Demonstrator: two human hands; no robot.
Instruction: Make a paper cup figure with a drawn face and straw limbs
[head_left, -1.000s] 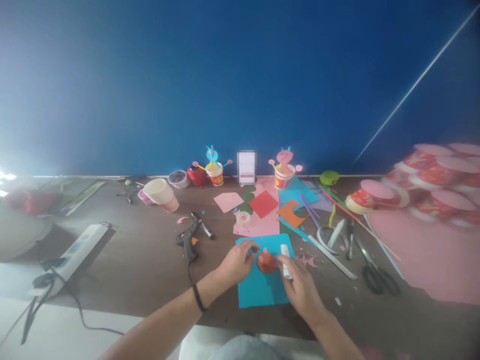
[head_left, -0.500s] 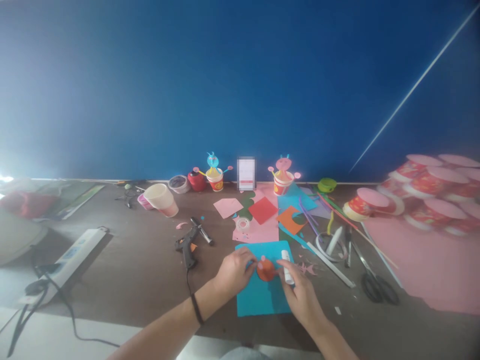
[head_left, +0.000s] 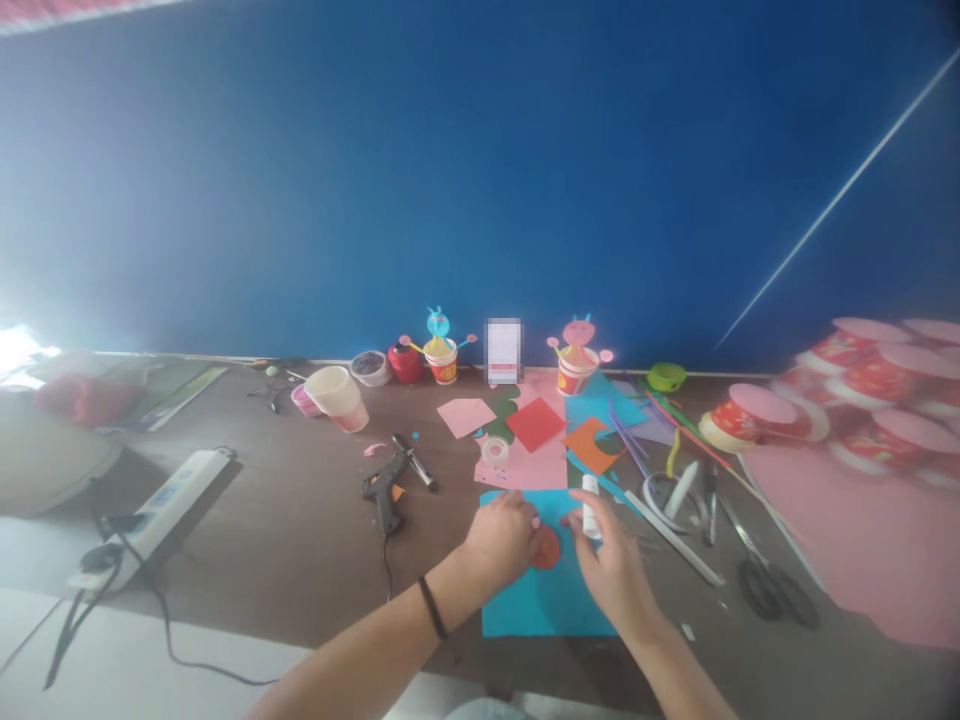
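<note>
My left hand [head_left: 501,538], a dark band on its wrist, has its fingers closed at the upper left of a small orange paper circle [head_left: 550,550]. A tiny pink paper dot [head_left: 535,522] shows at its fingertips, which hide part of the orange circle. In my right hand [head_left: 613,560] a white glue stick [head_left: 591,507] is gripped upright, and that hand's fingertips point toward the circle. Beneath both hands lies a turquoise foam-like sheet [head_left: 551,612].
Left of the sheet lies a black glue gun [head_left: 386,495]. Two cup figures, one blue-headed [head_left: 441,362] and one pink-headed [head_left: 577,372], stand by the wall. Scissors [head_left: 772,590], a ruler-like white strip [head_left: 675,540] and stacked paper cups [head_left: 870,375] are at right; a power strip [head_left: 161,510] at left.
My left hand has turned over the orange circle and now covers its left part. The glue stick stays in my right hand. The whole view has shifted slightly.
</note>
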